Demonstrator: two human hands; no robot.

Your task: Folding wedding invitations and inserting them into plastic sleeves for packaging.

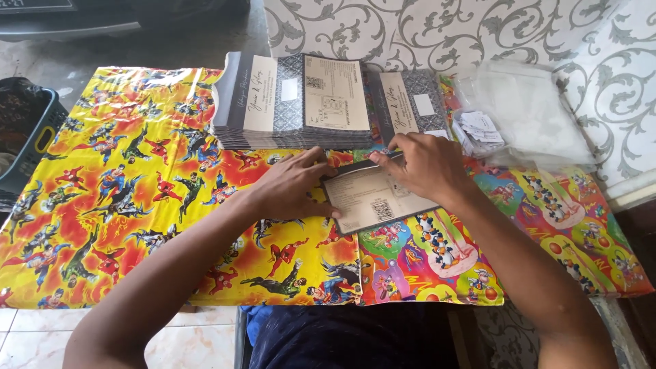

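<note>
Daylit room: scroll-patterned wall covering (437,27), pale tiled floor (184,342), perhaps a dark basket (27,130) at left.

My table is covered by two cartoon wrapping sheets, a yellow one (137,191) and a multicoloured one (547,232). On them lie a card stack (294,102), a smaller stack (410,102), one card (372,198) and plastic sleeves (526,116).

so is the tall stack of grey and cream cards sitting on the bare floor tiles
No, the stack of grey and cream cards rests on the yellow cartoon-print sheet.
</note>
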